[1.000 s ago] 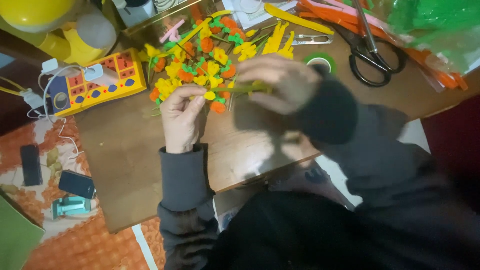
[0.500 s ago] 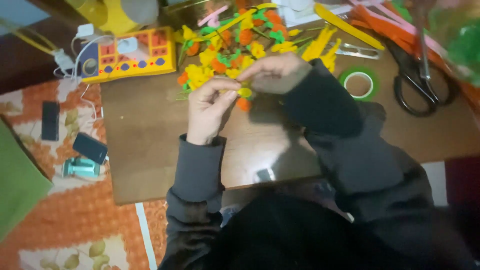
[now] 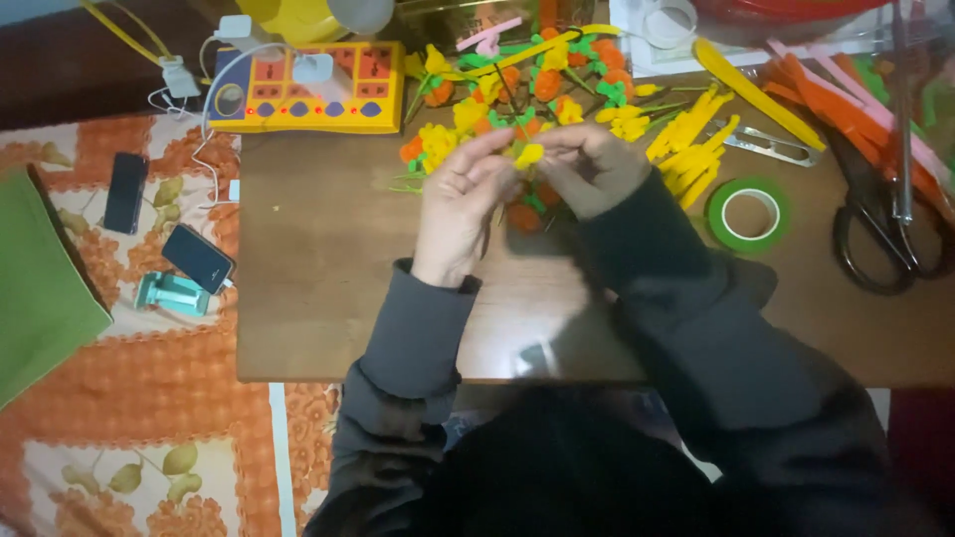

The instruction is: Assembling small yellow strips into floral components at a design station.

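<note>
Pinching one yellow flower, both hands' fingers work above open tabletop.

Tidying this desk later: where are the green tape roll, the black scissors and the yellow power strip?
green tape roll (image 3: 748, 214), head view, on its ring.
black scissors (image 3: 875, 249), head view, handle loop.
yellow power strip (image 3: 308, 88), head view, top face.

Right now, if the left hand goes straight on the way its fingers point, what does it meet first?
The left hand points up and right, so it would probably meet the small yellow flower at its fingertips, then the right hand just behind. Depth is unclear from above.
</note>
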